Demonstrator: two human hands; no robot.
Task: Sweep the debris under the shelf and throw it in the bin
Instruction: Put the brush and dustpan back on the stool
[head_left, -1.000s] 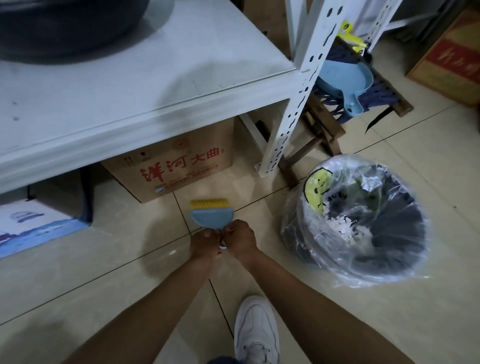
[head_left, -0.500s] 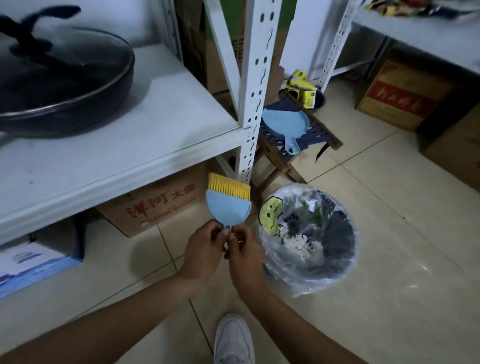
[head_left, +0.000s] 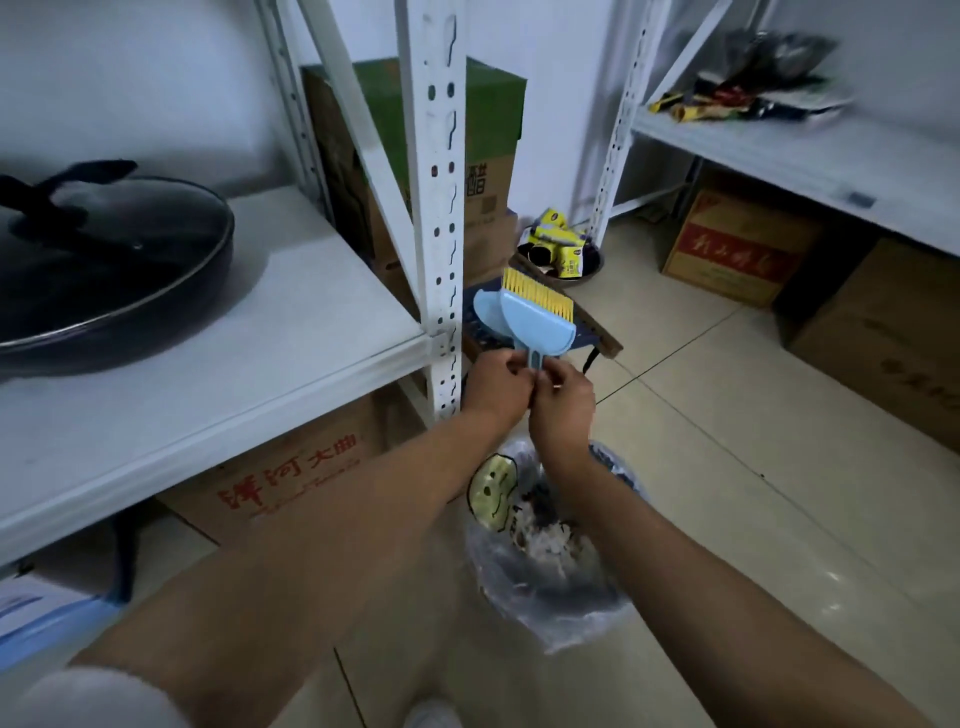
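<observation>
Now the blue hand brush (head_left: 537, 325), pinched at its handle by left hand (head_left: 496, 382) and right hand (head_left: 563, 402), has been lifted from the floor toward the dustpan (head_left: 485, 309), bin (head_left: 545, 540) already filled.

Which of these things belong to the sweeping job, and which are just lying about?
Part of the job:
blue brush, held by left hand and right hand
blue dustpan
lined bin
white shelf

Just lying about:
lidded pan
cardboard box under the shelf
bowl of yellow packets
</observation>
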